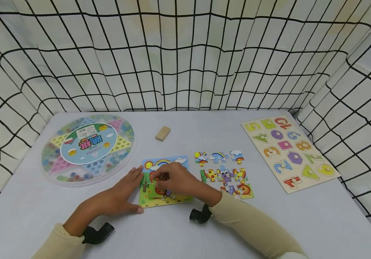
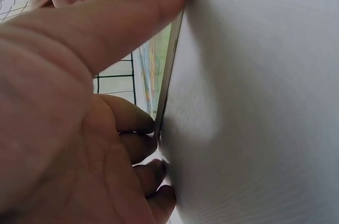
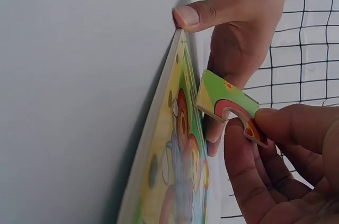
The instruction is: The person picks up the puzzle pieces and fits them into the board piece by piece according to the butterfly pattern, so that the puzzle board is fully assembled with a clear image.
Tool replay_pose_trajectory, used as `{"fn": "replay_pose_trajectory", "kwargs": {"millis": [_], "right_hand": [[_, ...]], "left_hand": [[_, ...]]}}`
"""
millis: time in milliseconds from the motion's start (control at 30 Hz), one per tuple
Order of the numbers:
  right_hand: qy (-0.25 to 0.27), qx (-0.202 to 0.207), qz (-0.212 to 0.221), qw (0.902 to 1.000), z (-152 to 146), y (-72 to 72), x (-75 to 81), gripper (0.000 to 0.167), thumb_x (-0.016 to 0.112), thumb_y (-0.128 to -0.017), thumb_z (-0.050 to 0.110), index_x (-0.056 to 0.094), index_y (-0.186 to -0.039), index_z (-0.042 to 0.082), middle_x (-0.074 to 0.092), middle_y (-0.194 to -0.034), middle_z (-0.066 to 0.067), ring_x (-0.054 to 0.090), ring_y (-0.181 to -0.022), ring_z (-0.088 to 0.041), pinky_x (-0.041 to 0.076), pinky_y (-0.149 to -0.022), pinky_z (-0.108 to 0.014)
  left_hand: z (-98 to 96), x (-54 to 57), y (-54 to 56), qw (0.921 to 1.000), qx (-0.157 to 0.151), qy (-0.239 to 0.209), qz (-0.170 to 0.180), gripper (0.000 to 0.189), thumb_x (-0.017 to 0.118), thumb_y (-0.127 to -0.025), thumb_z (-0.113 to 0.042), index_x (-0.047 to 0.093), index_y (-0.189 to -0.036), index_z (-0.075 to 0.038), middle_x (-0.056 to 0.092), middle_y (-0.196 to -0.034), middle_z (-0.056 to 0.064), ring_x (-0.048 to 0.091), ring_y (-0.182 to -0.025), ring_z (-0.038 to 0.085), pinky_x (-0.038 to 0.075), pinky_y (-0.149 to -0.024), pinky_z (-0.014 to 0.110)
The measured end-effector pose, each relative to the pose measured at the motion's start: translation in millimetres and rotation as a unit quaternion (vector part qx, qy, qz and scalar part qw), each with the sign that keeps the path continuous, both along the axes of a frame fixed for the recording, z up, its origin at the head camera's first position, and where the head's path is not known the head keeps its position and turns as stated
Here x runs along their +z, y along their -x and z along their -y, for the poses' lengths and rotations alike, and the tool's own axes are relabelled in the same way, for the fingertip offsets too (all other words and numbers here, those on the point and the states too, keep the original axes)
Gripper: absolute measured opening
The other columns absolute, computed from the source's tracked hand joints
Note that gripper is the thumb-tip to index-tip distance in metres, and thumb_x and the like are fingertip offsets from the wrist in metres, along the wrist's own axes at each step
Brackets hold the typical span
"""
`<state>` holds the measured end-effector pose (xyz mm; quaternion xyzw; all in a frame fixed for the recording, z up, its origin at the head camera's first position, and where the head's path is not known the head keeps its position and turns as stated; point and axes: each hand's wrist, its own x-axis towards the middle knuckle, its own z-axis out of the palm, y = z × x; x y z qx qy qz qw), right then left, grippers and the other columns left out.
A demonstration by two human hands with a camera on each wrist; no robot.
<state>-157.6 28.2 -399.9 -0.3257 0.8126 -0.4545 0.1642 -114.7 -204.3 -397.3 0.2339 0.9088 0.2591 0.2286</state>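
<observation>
A cartoon jigsaw puzzle board (image 1: 182,200) lies on the table in front of the person. My left hand (image 1: 117,196) rests along its left edge, thumb at the near corner and fingers farther up, as the left wrist view also shows. Above the board, my right hand (image 1: 180,181) pinches a green and red puzzle piece (image 3: 229,94) between thumb and fingers. The piece is tilted over the board's left part, and the right hand covers much of the picture. Several loose puzzle pieces (image 1: 225,175) lie in rows just right of the board.
At the left is a round Chinese checkers set (image 1: 89,144) under a clear cover. A small wooden block (image 1: 163,133) lies behind the puzzle board. A number and shape peg board (image 1: 302,158) sits at the right. Black netting (image 1: 175,57) stands around the white table (image 1: 169,237).
</observation>
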Motion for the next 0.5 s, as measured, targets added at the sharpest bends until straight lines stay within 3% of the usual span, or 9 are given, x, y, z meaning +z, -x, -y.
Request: {"fn": "replay_pose_trajectory", "kwargs": {"millis": [200, 500], "right_hand": [[-0.028, 0.0, 0.006, 0.9996, 8.9, 0.8, -6.6, 0.018, 0.068, -0.089, 0.003, 0.073, -0.106, 0.006, 0.067, -0.091, 0.009, 0.058, -0.072, -0.002, 0.051, -0.061, -0.018], [-0.131, 0.028, -0.101, 0.9858, 18.0, -4.7, -1.9, 0.023, 0.069, -0.088, 0.004, 0.073, -0.111, 0.006, 0.063, -0.092, 0.007, 0.051, -0.081, -0.001, 0.044, -0.064, -0.012]], "left_hand": [[0.3, 0.4, 0.3, 1.0, -0.001, -0.007, 0.007, 0.107, 0.074, -0.082, -0.048, 0.015, -0.152, 0.008, -0.002, -0.162, 0.017, -0.006, -0.145, 0.04, 0.01, -0.112, 0.062], [-0.1, 2.3, -0.2, 0.9999, 0.002, -0.01, 0.008, 0.106, 0.074, -0.083, -0.047, 0.015, -0.152, 0.008, -0.001, -0.161, 0.018, -0.006, -0.145, 0.041, 0.011, -0.112, 0.062]]}}
